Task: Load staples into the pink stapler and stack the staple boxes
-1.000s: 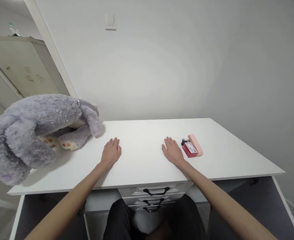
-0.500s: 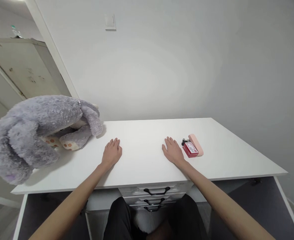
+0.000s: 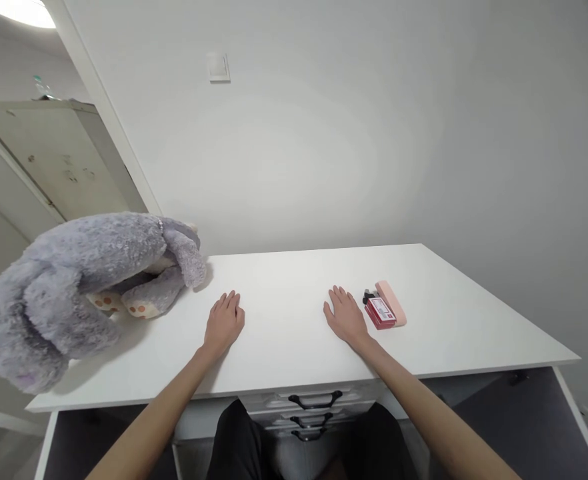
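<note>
My left hand lies palm down on the white desk, fingers stretched out, holding nothing. My right hand rests flat on the same top with its thumb spread, also without anything in it. Just right of that hand sits a red and white box. A pink oblong case lies against the box's far right side. Behind the box is a small black object whose kind I cannot make out. Left of my left hand, a large grey plush toy is slumped over the desk.
Drawers with black handles are under the desk's front edge, above my knees. A wall with a light switch rises behind the desk. At the far left stands a pale metal cabinet with a bottle on top.
The view has tilted up slightly, so everything appears lower in the picture. Both hands keep their places on the desk, and the objects have not moved.
</note>
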### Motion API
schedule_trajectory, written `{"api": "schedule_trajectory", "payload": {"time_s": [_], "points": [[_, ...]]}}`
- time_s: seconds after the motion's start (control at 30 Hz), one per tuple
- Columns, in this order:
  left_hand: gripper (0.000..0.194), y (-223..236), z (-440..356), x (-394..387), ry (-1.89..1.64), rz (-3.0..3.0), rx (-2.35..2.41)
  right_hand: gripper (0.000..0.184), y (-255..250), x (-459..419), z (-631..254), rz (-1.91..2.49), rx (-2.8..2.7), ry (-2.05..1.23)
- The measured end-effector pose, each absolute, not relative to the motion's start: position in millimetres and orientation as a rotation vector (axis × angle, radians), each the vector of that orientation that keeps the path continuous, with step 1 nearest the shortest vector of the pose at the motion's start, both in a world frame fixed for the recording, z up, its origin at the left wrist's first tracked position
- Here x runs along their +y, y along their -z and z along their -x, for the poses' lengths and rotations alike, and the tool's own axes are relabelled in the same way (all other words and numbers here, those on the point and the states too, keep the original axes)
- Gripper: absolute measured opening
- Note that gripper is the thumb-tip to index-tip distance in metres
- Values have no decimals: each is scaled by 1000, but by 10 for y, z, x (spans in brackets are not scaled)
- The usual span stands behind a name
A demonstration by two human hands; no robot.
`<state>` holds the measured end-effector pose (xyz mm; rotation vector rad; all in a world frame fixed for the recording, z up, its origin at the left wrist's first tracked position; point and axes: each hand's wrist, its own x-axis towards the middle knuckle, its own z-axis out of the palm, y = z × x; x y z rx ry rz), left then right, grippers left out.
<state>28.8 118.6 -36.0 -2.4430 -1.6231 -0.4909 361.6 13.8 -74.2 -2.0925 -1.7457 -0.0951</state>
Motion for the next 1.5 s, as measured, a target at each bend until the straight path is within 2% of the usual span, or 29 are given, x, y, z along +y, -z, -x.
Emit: {"api": "schedule_trajectory", "payload": {"time_s": [0.87,1.5], "points": [[53,363,-225,1140,512,2482,-1657,59,717,129,-3569,2108,-1755,51],[60,418,-47,665,394,2575,-1538,69,620,-441,-3273,2035,-1967,6]]}}
